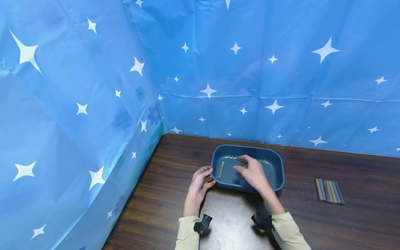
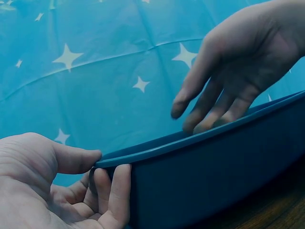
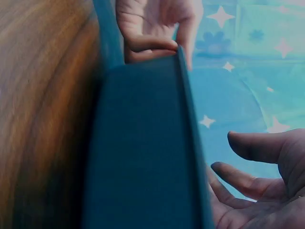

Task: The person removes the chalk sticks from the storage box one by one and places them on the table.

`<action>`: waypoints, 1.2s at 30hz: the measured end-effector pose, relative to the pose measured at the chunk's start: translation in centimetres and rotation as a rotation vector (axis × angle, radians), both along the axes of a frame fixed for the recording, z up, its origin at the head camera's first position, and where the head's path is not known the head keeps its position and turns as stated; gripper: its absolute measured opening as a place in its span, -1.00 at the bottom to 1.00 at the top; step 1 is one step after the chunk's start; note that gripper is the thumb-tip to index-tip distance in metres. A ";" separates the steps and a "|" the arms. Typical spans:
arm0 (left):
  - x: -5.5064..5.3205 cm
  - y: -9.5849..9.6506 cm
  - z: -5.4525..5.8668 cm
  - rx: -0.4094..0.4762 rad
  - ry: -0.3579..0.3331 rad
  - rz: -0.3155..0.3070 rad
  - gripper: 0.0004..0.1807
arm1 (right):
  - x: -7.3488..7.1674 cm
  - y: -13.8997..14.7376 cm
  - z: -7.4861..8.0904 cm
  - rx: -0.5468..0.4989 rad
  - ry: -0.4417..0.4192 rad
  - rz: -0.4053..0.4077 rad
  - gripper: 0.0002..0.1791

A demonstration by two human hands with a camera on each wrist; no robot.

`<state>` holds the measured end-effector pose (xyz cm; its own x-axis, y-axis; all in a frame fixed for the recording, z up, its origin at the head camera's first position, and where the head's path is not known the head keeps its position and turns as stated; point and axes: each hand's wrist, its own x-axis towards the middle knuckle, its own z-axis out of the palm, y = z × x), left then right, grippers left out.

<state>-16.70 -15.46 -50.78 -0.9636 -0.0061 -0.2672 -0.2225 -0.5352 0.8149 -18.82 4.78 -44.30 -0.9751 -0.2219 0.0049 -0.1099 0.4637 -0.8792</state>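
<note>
A dark blue rectangular plastic tub (image 1: 232, 186) stands on the table. My left hand (image 1: 198, 187) grips its left end; in the left wrist view the thumb lies at the rim (image 2: 157, 151) and the fingers bear on the outer wall. My right hand (image 1: 253, 173) hovers over the inside of the tub, thumb and fingers apart with nothing seen between them. In the right wrist view the right hand's thumb and index finger (image 3: 257, 145) are spread. One thin yellow-green stick (image 1: 221, 170), like chalk, lies in the tub's left part.
To the right of the tub, several thin sticks (image 1: 330, 191) in dull blue, brown and yellow-green lie side by side on the dark wooden table (image 1: 368, 215). A blue star-patterned sheet (image 1: 218, 69) hangs behind the table and along its left side.
</note>
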 end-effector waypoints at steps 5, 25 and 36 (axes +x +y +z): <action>0.0 0.0 -0.1 0.014 0.004 0.001 -0.95 | -0.5 -1.5 -0.9 0.020 -0.041 0.003 -0.56; -0.1 -0.1 0.0 0.003 0.019 -0.028 -0.89 | -2.9 -5.9 -2.7 0.194 -0.157 0.062 -0.37; 0.1 -0.2 -0.1 0.007 0.008 -0.025 -0.95 | -3.6 -7.1 -3.5 -0.031 -0.332 0.060 -0.37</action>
